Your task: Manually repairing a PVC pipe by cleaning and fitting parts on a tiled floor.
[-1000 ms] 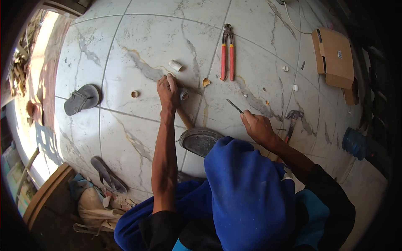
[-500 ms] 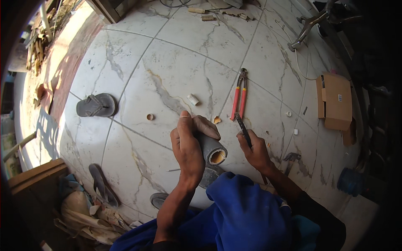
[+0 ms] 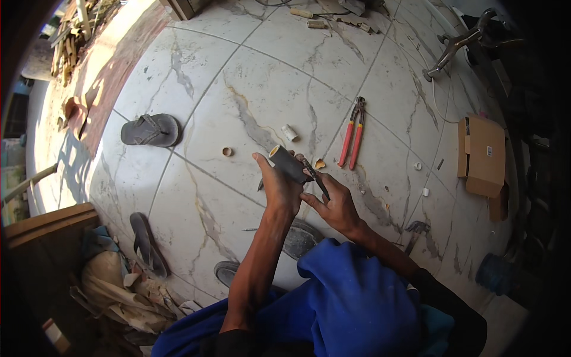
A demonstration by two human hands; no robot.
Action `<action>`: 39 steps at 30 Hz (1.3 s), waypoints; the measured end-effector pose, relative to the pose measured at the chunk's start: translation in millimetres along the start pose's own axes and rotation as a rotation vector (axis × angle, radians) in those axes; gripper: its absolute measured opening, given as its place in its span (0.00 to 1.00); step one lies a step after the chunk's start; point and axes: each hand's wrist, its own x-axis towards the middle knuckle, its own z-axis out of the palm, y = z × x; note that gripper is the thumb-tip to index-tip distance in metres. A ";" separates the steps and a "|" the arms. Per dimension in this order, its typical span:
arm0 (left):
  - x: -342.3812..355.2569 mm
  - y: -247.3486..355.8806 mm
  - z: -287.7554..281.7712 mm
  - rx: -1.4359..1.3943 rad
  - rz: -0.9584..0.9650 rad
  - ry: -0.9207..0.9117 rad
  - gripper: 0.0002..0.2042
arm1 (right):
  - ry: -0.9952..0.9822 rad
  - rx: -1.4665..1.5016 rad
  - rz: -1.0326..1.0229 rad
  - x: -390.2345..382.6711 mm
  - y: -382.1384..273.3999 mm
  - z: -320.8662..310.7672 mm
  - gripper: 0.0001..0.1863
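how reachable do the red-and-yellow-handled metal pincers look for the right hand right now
Probably yes: the pincers lie just beyond the right hand, with white marbled tile floor between. That hand holds a slim dark tool, though, which might need putting down first.

Tube (image 3: 289,166) in left hand (image 3: 281,189), pincers (image 3: 352,138) ahead right, box (image 3: 486,153) farther right, 2 sandals (image 3: 151,130) left.
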 end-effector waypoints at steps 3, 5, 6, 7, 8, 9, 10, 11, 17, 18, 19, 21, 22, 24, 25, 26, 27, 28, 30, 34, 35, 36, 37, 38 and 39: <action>-7.2 2.8 1.1 0.178 0.067 -0.089 0.41 | 0.028 0.083 0.063 7.5 3.2 4.5 0.23; -5.9 -3.7 -7.2 0.314 0.220 -0.106 0.41 | 0.046 0.251 0.059 12.2 6.2 8.1 0.20; -7.1 -7.1 -9.2 0.449 0.370 -0.121 0.42 | 0.045 0.249 0.054 13.4 5.1 10.1 0.20; -11.4 -12.0 -11.3 0.596 0.545 -0.102 0.41 | 0.061 0.349 0.045 14.5 3.1 12.5 0.19; -16.0 -12.3 -5.7 0.593 0.546 -0.104 0.41 | 0.077 0.449 0.038 14.7 3.3 13.4 0.19; -20.0 -12.1 -0.3 0.616 0.632 -0.145 0.40 | 0.077 0.445 0.037 14.1 3.1 12.1 0.19; -21.4 -12.5 1.7 0.637 0.718 -0.185 0.39 | 0.048 0.497 0.069 12.9 1.7 9.7 0.19; -22.7 -10.6 1.8 0.728 0.763 -0.229 0.40 | 0.019 0.546 0.102 11.3 -0.8 6.7 0.20; -34.9 -3.4 9.6 0.965 0.991 -0.287 0.42 | -0.045 0.715 0.085 5.0 -5.8 -0.4 0.22; -36.2 -2.5 11.5 0.962 0.989 -0.285 0.42 | -0.047 0.712 0.088 4.8 -4.1 -0.2 0.22; -37.2 -1.3 14.1 0.994 1.037 -0.301 0.42 | -0.033 0.702 0.026 5.0 -1.9 0.4 0.22; -37.1 -0.2 15.8 1.025 1.086 -0.312 0.42 | -0.023 0.691 -0.034 6.2 -0.6 0.6 0.22; -36.9 -0.2 16.0 1.023 1.099 -0.306 0.42 | -0.028 0.681 -0.043 7.0 -0.3 -0.1 0.23; -36.0 0.1 16.1 1.017 1.111 -0.296 0.41 | -0.036 0.669 -0.049 7.5 0.8 -0.8 0.24; -35.8 1.1 16.2 1.033 1.135 -0.315 0.41 | -0.034 0.661 0.002 7.5 1.2 -1.1 0.24; -36.1 2.3 16.2 1.050 1.161 -0.330 0.40 | -0.033 0.654 0.052 7.5 1.3 -0.6 0.24; -36.9 3.0 17.3 1.048 1.162 -0.323 0.40 | -0.040 0.653 0.053 7.7 -1.2 -0.2 0.24; -38.0 3.5 19.1 1.062 1.180 -0.331 0.40 | -0.012 0.686 0.047 7.9 -5.6 0.1 0.24; -36.6 3.2 18.1 1.074 1.196 -0.336 0.39 | 0.012 0.717 0.043 7.7 -7.4 1.8 0.23; -34.9 2.6 18.9 1.046 1.212 -0.344 0.39 | -0.018 0.787 0.087 8.4 -7.5 0.8 0.21; -35.9 2.9 18.9 1.048 1.214 -0.341 0.39 | -0.029 0.794 0.102 7.6 -8.1 0.8 0.20; -36.3 3.5 18.2 1.046 1.213 -0.339 0.39 | -0.031 0.792 0.104 6.2 -5.7 1.2 0.20; -36.6 4.3 17.5 1.045 1.220 -0.343 0.39 | -0.059 0.781 0.105 4.5 -1.1 2.1 0.25; -35.8 4.3 17.4 1.042 1.227 -0.350 0.39 | -0.084 0.769 0.106 4.1 2.1 2.1 0.30; -36.1 4.4 17.7 1.040 1.226 -0.352 0.39 | -0.083 0.767 0.107 4.3 1.7 1.7 0.30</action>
